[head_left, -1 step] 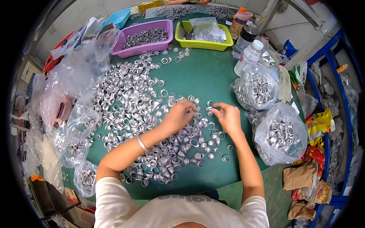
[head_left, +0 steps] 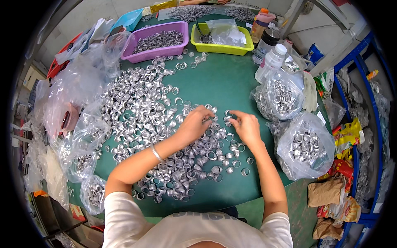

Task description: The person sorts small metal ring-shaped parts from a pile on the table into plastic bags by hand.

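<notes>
A large spread of silver metal rings covers the left and middle of the green table. My left hand is over the right edge of this pile, with its fingers curled together. What lies between those fingertips is mostly hidden. Just across from it, my right hand has its thumb and forefinger at a small stack of rings, pinching at one. Several loose rings lie below that hand.
A purple basket of rings and a yellow-green basket stand at the back. Ring-filled plastic bags and a white bottle line the right side. Clear plastic bags crowd the left. At the far edge a co-worker's hand shows.
My right hand has shifted slightly left and up, with its forefinger a little farther from the thumb. My left hand has risen slightly.
</notes>
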The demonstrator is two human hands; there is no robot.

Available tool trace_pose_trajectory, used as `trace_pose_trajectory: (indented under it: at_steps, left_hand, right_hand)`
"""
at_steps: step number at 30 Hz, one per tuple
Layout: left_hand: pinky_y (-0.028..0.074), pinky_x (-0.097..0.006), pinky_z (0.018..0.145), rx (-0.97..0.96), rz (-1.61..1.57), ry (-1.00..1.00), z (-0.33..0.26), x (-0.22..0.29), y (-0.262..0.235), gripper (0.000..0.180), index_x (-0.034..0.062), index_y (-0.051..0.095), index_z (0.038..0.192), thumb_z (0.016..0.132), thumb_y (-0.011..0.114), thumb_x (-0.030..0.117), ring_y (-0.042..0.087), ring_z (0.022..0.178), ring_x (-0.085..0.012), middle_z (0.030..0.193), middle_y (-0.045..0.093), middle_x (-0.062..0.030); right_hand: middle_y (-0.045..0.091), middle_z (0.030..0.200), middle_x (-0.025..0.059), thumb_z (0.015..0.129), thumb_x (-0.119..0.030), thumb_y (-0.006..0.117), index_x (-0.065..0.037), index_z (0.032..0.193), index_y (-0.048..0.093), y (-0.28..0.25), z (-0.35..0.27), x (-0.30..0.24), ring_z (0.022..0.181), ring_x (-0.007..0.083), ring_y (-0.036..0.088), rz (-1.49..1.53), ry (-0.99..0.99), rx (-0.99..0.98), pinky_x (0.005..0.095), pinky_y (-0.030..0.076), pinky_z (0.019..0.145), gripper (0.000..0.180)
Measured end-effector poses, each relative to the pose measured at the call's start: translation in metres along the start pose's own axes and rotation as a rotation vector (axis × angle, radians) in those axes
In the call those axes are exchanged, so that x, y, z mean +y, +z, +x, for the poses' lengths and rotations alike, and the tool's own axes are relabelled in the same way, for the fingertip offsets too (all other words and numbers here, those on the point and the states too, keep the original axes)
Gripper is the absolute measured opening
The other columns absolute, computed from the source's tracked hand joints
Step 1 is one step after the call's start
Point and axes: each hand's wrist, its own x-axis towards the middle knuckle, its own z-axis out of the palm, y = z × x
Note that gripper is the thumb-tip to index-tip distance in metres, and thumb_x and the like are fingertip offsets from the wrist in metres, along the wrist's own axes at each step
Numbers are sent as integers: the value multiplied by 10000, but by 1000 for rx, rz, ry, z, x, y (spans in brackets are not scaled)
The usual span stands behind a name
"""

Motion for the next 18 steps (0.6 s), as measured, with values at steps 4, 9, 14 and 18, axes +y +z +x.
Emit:
trace_pose_trajectory:
  at_steps: [4,9,14,18]
  left_hand:
    - [452,-348,651,-18,202,124,9,-6,10,193,19,618,940,750,598,-8,570,717,-259,833,563,-112]
    - [437,-286,604,-108,-99,-50,7,11,6,213,18,623,969,758,642,33,537,641,-157,759,572,-61]
    - [395,-218,553,-237,-524,-211,-6,37,10,257,10,624,1020,783,680,92,455,624,-39,751,571,11]
    - [386,-203,536,-193,-514,-136,-13,44,13,253,10,624,1014,783,684,95,453,625,-33,729,559,22]
  right_hand:
    - [593,879,103,815,-121,589,-76,878,660,9,6,5,748,318,587,-5,-72,-64,406,454,645,105]
    - [585,823,36,884,-132,544,-35,913,602,-5,-9,26,506,125,475,931,334,-332,241,357,436,116]
    - [563,845,26,910,-141,516,-27,1000,550,-7,-33,31,499,57,393,1481,217,-546,179,264,416,149]
    - [571,836,17,904,-152,531,-32,995,563,-4,-41,25,516,57,399,1580,167,-603,184,281,438,154]
